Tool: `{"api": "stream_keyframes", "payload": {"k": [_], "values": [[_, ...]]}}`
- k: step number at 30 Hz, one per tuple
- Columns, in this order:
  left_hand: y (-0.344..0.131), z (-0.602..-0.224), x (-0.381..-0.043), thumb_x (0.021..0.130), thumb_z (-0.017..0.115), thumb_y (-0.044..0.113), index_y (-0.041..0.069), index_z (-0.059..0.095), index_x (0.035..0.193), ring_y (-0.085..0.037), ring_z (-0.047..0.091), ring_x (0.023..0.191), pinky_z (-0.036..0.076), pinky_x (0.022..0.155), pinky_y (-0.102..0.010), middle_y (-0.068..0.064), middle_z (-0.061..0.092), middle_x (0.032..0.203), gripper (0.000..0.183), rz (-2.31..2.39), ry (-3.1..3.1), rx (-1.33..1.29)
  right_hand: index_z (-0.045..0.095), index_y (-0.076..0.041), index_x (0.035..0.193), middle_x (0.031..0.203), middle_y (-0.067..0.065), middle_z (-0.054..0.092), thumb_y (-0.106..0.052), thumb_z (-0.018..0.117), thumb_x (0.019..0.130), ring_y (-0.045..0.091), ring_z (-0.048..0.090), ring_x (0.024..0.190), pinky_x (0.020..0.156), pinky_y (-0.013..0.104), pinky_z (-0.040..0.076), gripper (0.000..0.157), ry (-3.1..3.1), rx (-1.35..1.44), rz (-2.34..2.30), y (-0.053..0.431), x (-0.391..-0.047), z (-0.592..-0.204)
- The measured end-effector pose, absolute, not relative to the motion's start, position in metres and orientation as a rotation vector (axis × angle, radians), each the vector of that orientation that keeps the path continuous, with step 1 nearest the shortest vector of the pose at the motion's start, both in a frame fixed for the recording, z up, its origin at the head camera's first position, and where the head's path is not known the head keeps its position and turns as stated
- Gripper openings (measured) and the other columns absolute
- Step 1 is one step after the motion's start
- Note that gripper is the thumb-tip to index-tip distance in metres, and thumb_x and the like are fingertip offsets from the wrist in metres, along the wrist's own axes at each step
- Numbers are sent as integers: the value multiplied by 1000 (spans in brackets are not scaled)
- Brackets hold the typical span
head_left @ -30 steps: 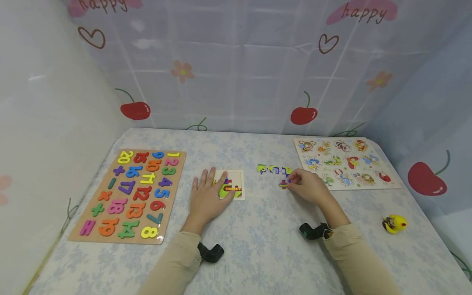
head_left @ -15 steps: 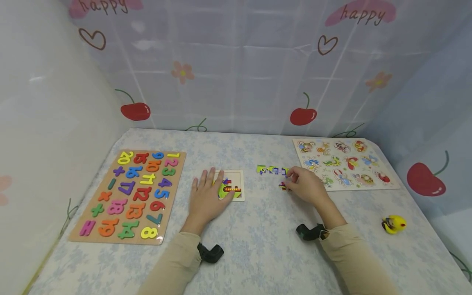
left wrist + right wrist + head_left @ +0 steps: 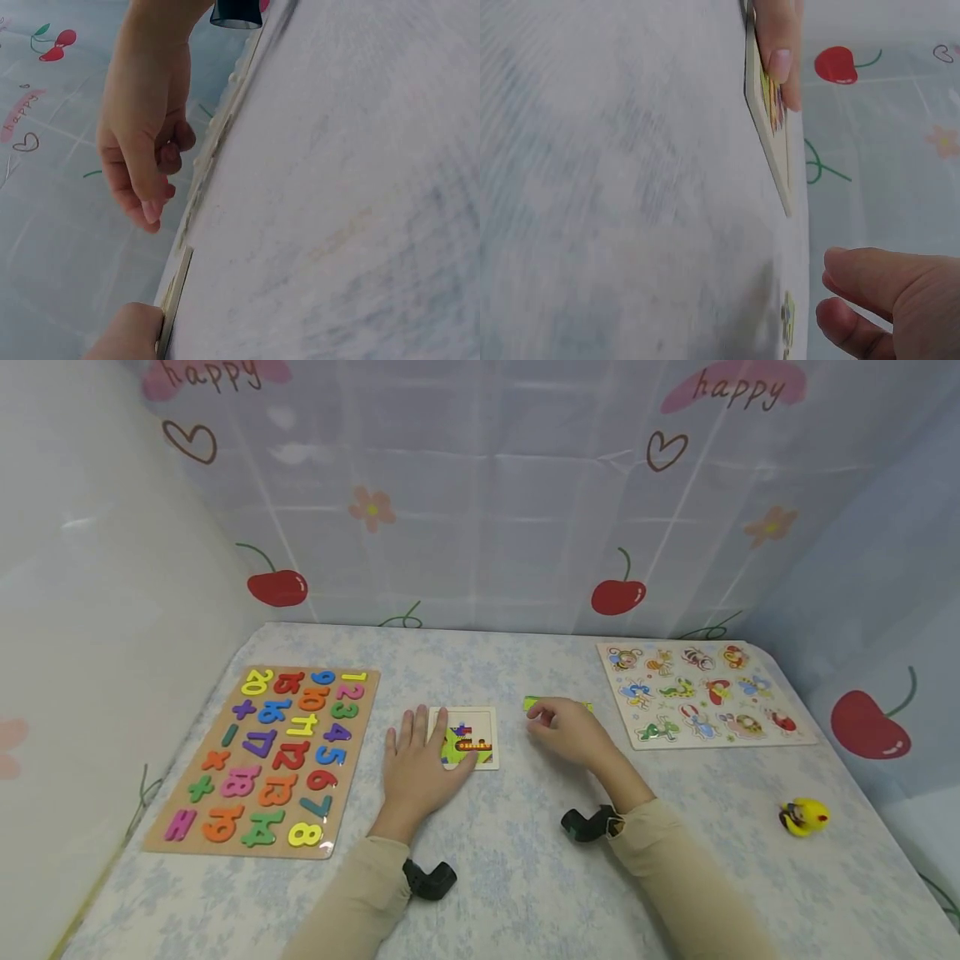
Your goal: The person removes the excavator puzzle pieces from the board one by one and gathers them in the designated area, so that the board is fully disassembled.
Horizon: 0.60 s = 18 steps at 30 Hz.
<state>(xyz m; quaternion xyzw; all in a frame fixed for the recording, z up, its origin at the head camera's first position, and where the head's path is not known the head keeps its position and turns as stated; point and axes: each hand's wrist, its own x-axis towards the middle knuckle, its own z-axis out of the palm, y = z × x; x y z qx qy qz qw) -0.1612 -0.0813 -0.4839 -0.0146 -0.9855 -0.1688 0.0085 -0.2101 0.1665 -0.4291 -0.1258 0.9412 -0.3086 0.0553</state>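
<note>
My left hand (image 3: 420, 764) lies with its fingers spread over the left part of a small wooden jigsaw board (image 3: 489, 718). In the left wrist view, its thumb (image 3: 129, 334) touches the board's edge (image 3: 174, 289). Colourful pieces (image 3: 472, 745) show in the board's lower half. My right hand (image 3: 572, 731) hovers to the right of the board, fingers loosely curled. In the right wrist view, its thumb and finger (image 3: 855, 319) stand apart, with nothing seen between them. Several loose jigsaw pieces (image 3: 531, 702) lie behind it, mostly hidden; one piece (image 3: 788, 319) shows on the table below.
A number board (image 3: 258, 768) with thick coloured digits lies at the left. An insect puzzle board (image 3: 705, 697) lies at the back right. A yellow toy duck (image 3: 804, 817) sits at the right. A printed curtain (image 3: 472, 527) hangs behind the table (image 3: 517, 860).
My right hand has moved left from beside a red and purple jigsaw piece, which is no longer visible in the head view. My left hand has stayed nearly still on the board.
</note>
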Motion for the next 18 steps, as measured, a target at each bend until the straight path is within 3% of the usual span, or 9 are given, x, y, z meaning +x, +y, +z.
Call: {"api": "stream_keyframes", "payload": {"k": [18], "values": [[-82,-484,-163,87,39,78,24,13,161,-29,-1,157,0,124,-59,-6,7,169,95,-464,-3109,-72,70,-15,123,95,0,63,-28,68,94,16,54,79,68,29,45,31,2735,-636,-792,87,-229,-431]]}}
